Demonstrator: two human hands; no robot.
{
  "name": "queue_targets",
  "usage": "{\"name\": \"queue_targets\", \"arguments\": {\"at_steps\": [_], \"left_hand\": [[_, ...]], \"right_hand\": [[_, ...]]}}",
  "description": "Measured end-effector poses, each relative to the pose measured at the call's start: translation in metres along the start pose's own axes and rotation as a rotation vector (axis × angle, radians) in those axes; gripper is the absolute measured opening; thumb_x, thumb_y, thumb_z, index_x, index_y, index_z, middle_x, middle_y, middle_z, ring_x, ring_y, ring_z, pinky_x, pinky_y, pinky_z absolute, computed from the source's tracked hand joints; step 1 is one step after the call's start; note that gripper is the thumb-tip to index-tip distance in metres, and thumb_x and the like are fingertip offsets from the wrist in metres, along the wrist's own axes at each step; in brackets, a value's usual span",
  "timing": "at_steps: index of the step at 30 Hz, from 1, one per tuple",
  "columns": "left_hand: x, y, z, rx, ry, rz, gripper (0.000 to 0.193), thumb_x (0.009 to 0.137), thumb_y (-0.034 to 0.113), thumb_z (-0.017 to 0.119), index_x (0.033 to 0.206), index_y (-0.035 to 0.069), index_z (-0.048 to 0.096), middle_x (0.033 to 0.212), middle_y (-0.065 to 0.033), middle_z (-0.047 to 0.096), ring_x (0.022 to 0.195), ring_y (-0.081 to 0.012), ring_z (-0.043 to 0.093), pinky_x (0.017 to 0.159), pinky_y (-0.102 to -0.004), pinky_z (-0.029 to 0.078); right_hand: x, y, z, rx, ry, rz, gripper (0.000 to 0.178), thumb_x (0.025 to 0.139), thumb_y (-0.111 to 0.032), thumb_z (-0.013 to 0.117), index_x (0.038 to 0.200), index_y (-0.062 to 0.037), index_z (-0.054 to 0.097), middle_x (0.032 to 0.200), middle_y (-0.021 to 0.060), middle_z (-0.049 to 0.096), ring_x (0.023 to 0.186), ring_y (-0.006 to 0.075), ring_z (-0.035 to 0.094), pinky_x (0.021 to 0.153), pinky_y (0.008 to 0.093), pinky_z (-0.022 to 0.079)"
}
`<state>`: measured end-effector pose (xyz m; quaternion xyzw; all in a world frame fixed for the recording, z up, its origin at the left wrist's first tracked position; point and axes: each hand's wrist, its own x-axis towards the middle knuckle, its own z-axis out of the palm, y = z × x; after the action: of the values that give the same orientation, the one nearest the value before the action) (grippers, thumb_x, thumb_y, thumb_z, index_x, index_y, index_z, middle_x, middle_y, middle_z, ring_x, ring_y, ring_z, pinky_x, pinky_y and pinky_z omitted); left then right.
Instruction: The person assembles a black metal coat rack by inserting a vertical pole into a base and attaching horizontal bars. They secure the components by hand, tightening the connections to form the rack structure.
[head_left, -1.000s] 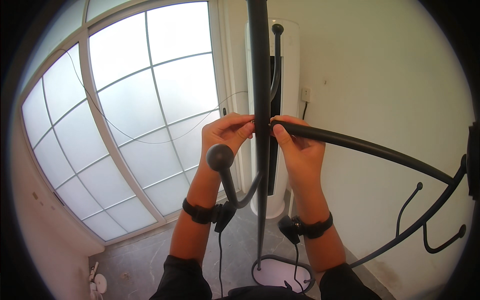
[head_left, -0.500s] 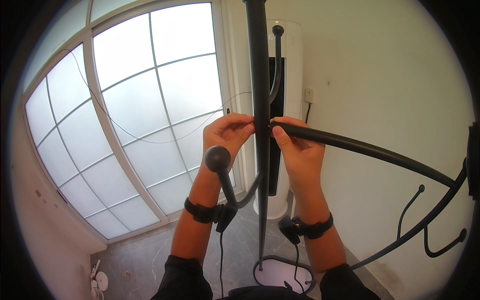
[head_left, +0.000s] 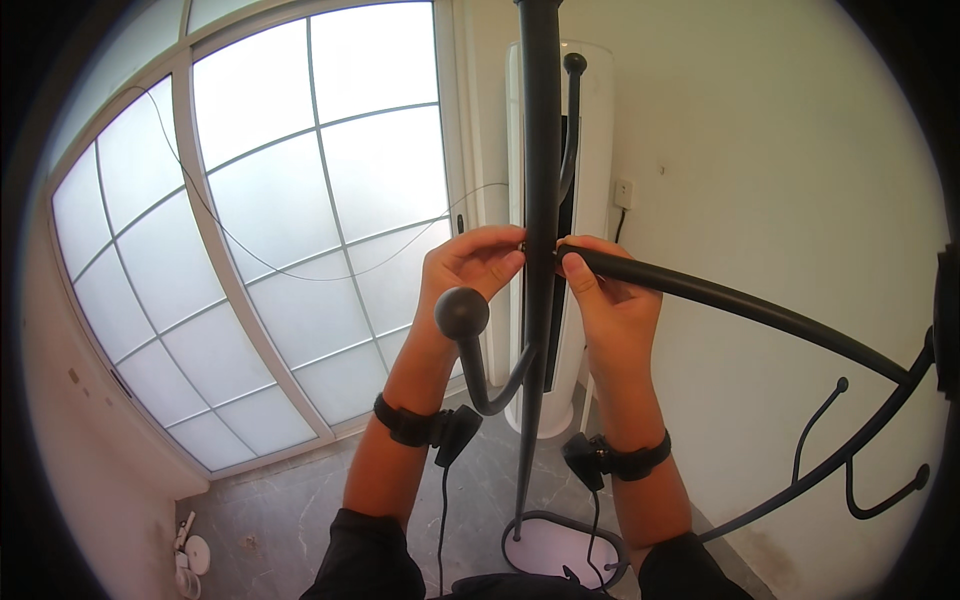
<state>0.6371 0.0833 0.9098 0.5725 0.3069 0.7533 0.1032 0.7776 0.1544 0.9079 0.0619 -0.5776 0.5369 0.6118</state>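
A black metal coat rack takes up the middle of the view, its upright pole running from top to base. Against the pole's left side, my left hand pinches thumb and fingertips together; what they hold is too small to make out. My right hand grips the end of a black crossbar close to the pole's right side, with a narrow gap between. That bar runs right to a second, curved post bearing hooks. A ball-tipped hook on the pole sits in front of my left wrist.
Behind the pole stands a tall white floor unit, with a wall socket beside it. Frosted sliding doors fill the left. The rack's oval base rests on the grey floor. Cables hang from black wrist straps. White items lie lower left.
The pole and both hands appear slightly farther right in the view. Both hands keep the same hold, at the same height on the pole.
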Motion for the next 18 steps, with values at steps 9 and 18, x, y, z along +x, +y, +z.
{"name": "queue_targets", "arguments": {"at_steps": [9, 18], "left_hand": [[0.004, -0.006, 0.000, -0.043, 0.009, 0.020, 0.019, 0.091, 0.007, 0.066, 0.106, -0.006, 0.068, 0.090, -0.0107, 0.069, 0.086, -0.0155, 0.065, 0.078, -0.0254, 0.054], [0.004, -0.010, -0.011, -0.077, -0.054, -0.068, 0.020, 0.091, -0.002, 0.063, 0.110, -0.006, 0.064, 0.104, -0.0132, 0.067, 0.102, -0.0201, 0.063, 0.095, -0.0309, 0.050]], "right_hand": [[0.000, 0.001, 0.002, 0.013, -0.002, -0.026, 0.019, 0.087, 0.000, 0.069, 0.106, 0.0041, 0.066, 0.097, 0.0091, 0.068, 0.089, 0.0119, 0.065, 0.081, 0.0222, 0.052], [0.000, 0.002, 0.001, 0.000, -0.033, -0.034, 0.021, 0.089, 0.000, 0.066, 0.109, 0.0048, 0.064, 0.102, 0.0122, 0.068, 0.095, 0.0173, 0.065, 0.087, 0.0290, 0.052]]}}
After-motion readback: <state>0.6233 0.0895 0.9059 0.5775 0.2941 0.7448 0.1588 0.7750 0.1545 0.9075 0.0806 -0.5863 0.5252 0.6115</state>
